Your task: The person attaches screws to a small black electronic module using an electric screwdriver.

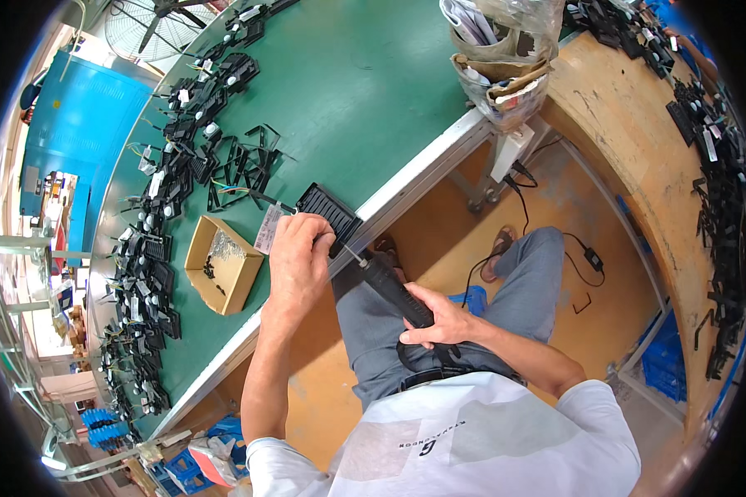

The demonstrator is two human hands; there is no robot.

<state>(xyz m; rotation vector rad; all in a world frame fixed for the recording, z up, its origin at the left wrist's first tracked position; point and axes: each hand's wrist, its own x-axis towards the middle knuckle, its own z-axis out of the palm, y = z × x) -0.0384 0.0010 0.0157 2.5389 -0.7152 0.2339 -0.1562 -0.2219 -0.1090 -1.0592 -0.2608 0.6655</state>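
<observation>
At the table's edge lies a black finned lamp housing (pixel 327 207) with a thin cable running off its far side. My left hand (pixel 298 257) is closed at the near side of this housing, its thumb and fingers pinched together; what lies between the fingertips is hidden. A black electric screwdriver (pixel 389 288) is gripped in my right hand (pixel 441 319). Its metal bit points up and left, ending close to my left fingers and the housing. Beside my left hand lies a pale printed label (pixel 268 230). An open cardboard box (pixel 242 282) holds small silver and black parts.
Black U-shaped brackets (pixel 253 161) lie on the green table (pixel 348 91). Along its far left edge runs a long row of wired black lamps (pixel 162 195). Plastic-wrapped pouches (pixel 506 74) hang at the corner. A wooden table (pixel 613 124) curves round on the right, with black parts.
</observation>
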